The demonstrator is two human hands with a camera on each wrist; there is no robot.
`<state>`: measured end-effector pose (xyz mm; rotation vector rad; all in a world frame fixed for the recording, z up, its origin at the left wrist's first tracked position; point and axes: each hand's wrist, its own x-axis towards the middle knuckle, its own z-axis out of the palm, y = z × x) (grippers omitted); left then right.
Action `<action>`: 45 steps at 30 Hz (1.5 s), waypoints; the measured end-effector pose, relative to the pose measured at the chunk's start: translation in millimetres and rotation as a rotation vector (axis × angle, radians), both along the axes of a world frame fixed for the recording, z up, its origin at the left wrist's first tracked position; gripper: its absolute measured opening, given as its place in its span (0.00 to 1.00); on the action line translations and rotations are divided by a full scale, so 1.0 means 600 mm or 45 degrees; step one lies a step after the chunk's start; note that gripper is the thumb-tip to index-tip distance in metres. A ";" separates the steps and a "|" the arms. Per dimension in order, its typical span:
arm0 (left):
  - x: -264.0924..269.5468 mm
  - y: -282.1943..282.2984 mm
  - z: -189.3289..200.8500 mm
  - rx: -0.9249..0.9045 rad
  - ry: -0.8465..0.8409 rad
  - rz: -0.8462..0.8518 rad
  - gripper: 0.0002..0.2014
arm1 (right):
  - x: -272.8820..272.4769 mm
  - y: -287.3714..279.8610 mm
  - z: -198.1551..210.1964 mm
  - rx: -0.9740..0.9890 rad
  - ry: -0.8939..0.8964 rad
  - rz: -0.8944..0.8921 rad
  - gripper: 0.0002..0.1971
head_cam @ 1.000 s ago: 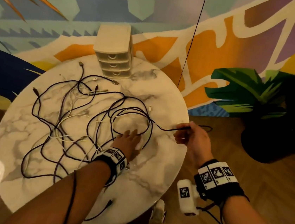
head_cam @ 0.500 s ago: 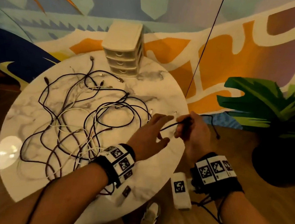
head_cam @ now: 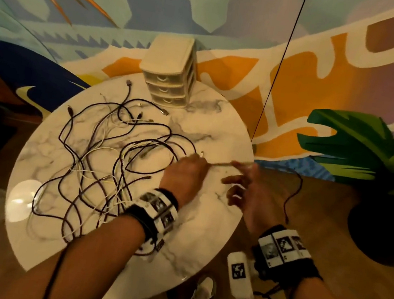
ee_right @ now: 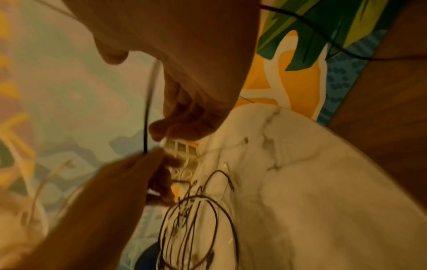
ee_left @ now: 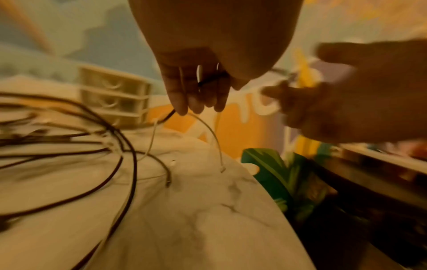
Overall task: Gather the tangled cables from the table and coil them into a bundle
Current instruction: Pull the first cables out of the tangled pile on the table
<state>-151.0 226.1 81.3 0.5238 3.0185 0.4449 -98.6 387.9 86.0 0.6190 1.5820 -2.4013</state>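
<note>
A tangle of black and white cables sprawls over the left half of the round marble table. My left hand hovers near the table's right edge and grips one black cable; the left wrist view shows the fingers curled round it. That cable stretches right to my right hand, whose fingers are spread. It runs between the thumb and fingers of my right hand without being gripped. Its tail loops past the table edge and hangs toward the floor.
A small white drawer unit stands at the table's far edge. A potted plant in a dark pot stands on the wooden floor at right. A thin black line hangs in front of the painted wall.
My left hand lifted off the tangle, swung right and took hold of the black cable. My right hand's fingers, which pinched that cable, have spread open.
</note>
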 end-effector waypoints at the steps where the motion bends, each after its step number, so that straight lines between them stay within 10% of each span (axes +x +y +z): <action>1: 0.019 0.014 0.002 -0.071 0.025 -0.071 0.12 | -0.003 -0.010 -0.007 0.031 -0.011 0.083 0.25; 9: 0.012 -0.041 -0.081 0.040 -0.478 0.162 0.13 | -0.006 0.001 -0.036 0.178 -0.038 0.083 0.22; 14: -0.042 -0.092 -0.045 0.320 0.070 0.128 0.09 | 0.000 0.015 -0.041 0.154 -0.005 -0.047 0.20; 21: -0.012 -0.129 -0.031 0.111 -0.042 -0.162 0.14 | -0.007 0.057 -0.024 0.122 0.048 -0.549 0.19; 27: 0.036 -0.174 -0.060 -0.427 -0.457 -0.524 0.41 | -0.018 0.186 -0.044 -0.537 -0.010 -1.146 0.23; 34: 0.061 -0.164 -0.049 -0.780 -0.816 -0.606 0.21 | 0.015 0.169 -0.023 0.026 -0.117 -1.023 0.22; 40: 0.070 -0.023 0.037 0.234 -0.693 -0.551 0.20 | 0.088 0.002 -0.001 0.821 0.022 -0.270 0.21; 45: 0.077 0.060 0.099 1.101 -1.271 -0.104 0.15 | 0.164 -0.079 0.016 0.969 0.219 0.110 0.22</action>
